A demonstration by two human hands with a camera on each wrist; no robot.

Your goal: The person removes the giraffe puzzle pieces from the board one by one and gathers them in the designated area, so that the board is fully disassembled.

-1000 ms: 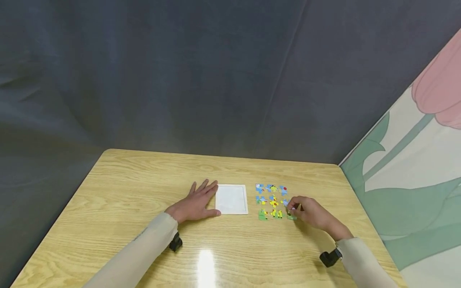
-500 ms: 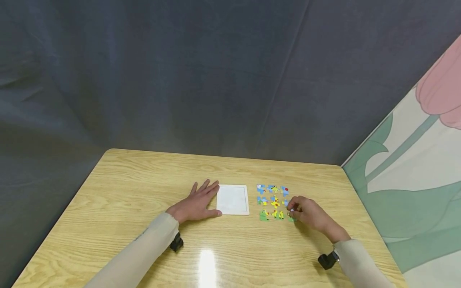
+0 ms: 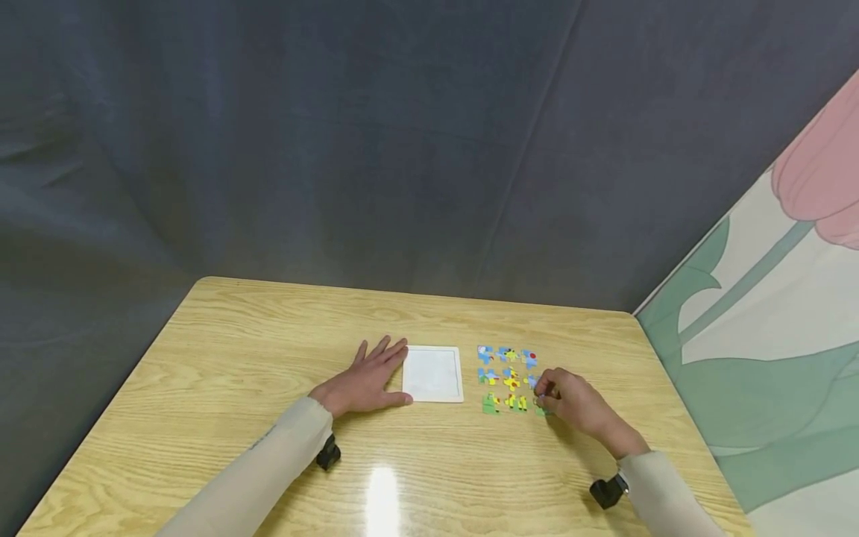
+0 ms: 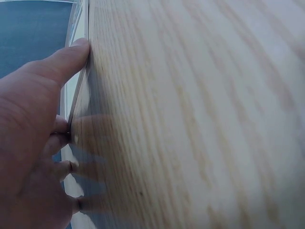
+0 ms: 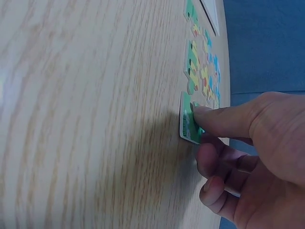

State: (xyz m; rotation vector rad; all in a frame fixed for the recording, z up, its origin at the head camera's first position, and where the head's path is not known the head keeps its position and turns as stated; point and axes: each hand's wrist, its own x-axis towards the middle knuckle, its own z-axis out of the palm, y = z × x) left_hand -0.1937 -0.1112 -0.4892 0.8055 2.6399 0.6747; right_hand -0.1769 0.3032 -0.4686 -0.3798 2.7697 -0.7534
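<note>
My left hand lies with fingers spread at the left side of a square white puzzle tray; its thumb and fingertips rest at the tray's edge. The left wrist view shows the thumb against that edge. To the right of the tray, jigsaw pieces in blue, yellow and green lie in three rows, slightly apart. At the near right corner of these rows, my right hand pinches a green corner puzzle piece, thumb on top and index finger at its side. The fingers partly cover this piece, which lies close against the table.
The wooden table extends around the tray and pieces. A dark curtain hangs behind its far edge. On the right stands a panel with a tulip pattern.
My right wrist has shifted slightly left and toward the near edge, while its fingers stay at the same corner piece. My left hand keeps its place by the tray.
</note>
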